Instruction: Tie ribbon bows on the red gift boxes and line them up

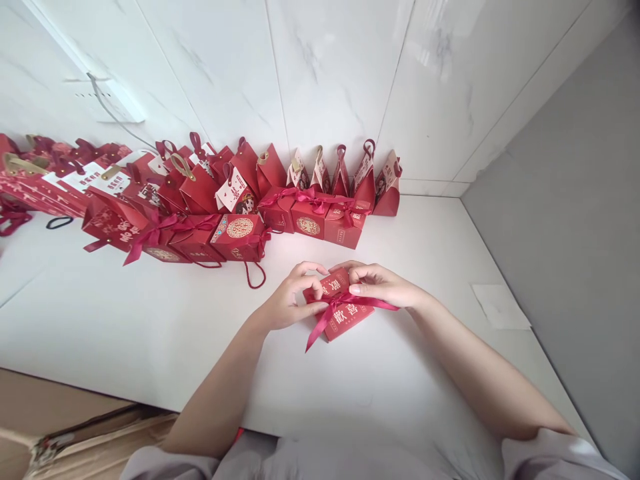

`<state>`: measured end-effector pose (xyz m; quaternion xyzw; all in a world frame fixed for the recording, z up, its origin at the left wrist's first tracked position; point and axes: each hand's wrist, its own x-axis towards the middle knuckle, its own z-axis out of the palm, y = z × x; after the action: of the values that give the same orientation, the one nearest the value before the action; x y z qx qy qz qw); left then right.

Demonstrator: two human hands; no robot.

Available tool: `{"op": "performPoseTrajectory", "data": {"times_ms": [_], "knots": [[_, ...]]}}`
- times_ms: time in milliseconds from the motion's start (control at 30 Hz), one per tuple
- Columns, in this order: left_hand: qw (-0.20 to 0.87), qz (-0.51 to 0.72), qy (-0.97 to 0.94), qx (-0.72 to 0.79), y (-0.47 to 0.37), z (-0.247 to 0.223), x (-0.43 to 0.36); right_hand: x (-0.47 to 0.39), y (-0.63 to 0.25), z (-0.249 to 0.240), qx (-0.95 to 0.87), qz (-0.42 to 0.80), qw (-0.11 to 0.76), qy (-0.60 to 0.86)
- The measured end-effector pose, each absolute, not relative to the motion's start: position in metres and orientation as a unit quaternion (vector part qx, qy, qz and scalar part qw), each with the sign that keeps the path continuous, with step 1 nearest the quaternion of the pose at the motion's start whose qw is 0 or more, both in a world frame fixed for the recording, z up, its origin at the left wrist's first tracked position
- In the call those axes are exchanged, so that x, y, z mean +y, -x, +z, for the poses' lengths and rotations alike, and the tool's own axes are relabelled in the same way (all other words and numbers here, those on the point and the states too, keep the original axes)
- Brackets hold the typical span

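A red gift box (345, 321) with pale gold characters rests on the white table in front of me. A dark pink ribbon (316, 333) crosses its middle in a bow or knot, one tail hanging toward me and another reaching right. My left hand (295, 297) curls in from the left, thumb and bent forefinger closed at the ribbon's knot. From the right, my right hand (383, 285) has its thumb and fingers pinched on the ribbon near the box's upper right. The fingers partly hide the ribbon loops and the box's far edge.
Several red ribboned boxes (307, 223) stand in a row beyond my hands. Behind them and to the left are several red gift bags (245, 167) with loop handles. A white paper (500, 307) lies at right; a cardboard box (55, 407) is at lower left.
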<state>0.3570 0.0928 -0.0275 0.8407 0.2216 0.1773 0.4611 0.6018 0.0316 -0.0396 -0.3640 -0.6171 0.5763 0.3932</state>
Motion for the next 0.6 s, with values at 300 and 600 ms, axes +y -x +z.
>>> {"op": "performPoseTrajectory", "data": {"times_ms": [300, 600], "knots": [[0.496, 0.187, -0.821, 0.211, -0.3587, -0.0249, 0.0899, 0.0295, -0.6015, -0.0378, -0.598, 0.593, 0.397, 0.365], [0.563, 0.193, -0.762, 0.254, -0.3577, -0.0282, 0.094, 0.0306, -0.6056, -0.0339, -0.603, 0.593, 0.395, 0.36]]}}
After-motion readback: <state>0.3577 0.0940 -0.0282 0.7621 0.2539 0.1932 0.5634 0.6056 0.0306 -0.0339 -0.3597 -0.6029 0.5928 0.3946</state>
